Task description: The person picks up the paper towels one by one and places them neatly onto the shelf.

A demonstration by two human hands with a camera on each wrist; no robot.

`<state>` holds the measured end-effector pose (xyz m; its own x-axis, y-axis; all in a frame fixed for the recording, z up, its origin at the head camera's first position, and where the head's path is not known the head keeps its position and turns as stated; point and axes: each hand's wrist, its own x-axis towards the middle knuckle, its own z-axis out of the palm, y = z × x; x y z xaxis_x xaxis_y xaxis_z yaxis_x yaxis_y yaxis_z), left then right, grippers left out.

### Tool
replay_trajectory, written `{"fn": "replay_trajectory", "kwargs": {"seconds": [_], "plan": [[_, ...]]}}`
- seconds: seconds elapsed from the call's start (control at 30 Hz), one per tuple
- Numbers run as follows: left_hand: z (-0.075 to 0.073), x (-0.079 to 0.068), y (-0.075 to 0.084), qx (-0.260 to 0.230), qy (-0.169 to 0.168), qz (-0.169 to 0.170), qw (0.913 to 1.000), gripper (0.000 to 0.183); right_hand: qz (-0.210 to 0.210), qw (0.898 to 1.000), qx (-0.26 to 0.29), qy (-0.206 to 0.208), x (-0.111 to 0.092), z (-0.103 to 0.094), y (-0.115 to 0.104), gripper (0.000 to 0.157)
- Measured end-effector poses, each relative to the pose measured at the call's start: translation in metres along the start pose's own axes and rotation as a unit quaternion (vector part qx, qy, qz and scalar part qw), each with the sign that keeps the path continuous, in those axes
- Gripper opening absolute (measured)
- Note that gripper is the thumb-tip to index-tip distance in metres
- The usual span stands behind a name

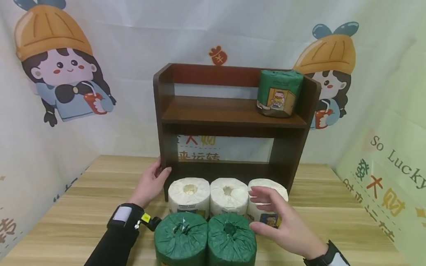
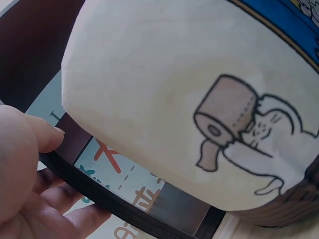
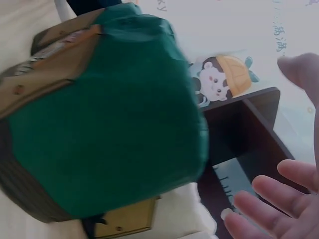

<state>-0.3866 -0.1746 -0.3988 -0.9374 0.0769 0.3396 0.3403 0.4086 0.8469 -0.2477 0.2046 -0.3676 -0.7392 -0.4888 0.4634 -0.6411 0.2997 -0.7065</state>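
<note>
A dark brown two-tier shelf [image 1: 233,111] stands on the table. My left hand [image 1: 151,184] grips the lower front edge of its left side panel [image 2: 99,199], thumb on one face and fingers on the other. Fingers spread, my right hand [image 1: 289,229] hovers beside the right-hand white-wrapped toilet roll [image 1: 267,209] and the right green-wrapped toilet roll [image 1: 232,245], holding nothing. Two more white toilet rolls, left [image 1: 189,197] and middle [image 1: 228,196], complete a row before the shelf. Nearer me is another green roll [image 1: 180,242]. One green roll [image 1: 279,94] sits at the upper tier's right end.
The wood-grain table [image 1: 92,211] extends on both sides of the rolls. A printed cloth [image 1: 137,41] with cartoon figures hangs behind the shelf and along the sides. Through the shelf's open back, lettering on the cloth shows.
</note>
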Motion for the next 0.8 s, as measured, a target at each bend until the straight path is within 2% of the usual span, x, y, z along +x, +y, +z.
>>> {"fn": "replay_trajectory", "kwargs": {"seconds": [0.23, 0.63, 0.8], "plan": [[0.002, 0.002, -0.002, 0.000, -0.002, 0.006, 1.0000, 0.057, 0.008, 0.997, 0.038, -0.067, -0.014, 0.016, 0.013, 0.091], [0.002, 0.001, -0.001, -0.003, -0.003, 0.015, 0.9999, 0.057, 0.087, 0.984, 0.085, -0.133, -0.030, 0.040, 0.032, 0.119], [0.002, 0.001, -0.002, 0.002, -0.004, 0.015, 0.9999, 0.059, 0.055, 0.989, 0.059, -0.123, -0.031, 0.049, 0.036, 0.125]]}}
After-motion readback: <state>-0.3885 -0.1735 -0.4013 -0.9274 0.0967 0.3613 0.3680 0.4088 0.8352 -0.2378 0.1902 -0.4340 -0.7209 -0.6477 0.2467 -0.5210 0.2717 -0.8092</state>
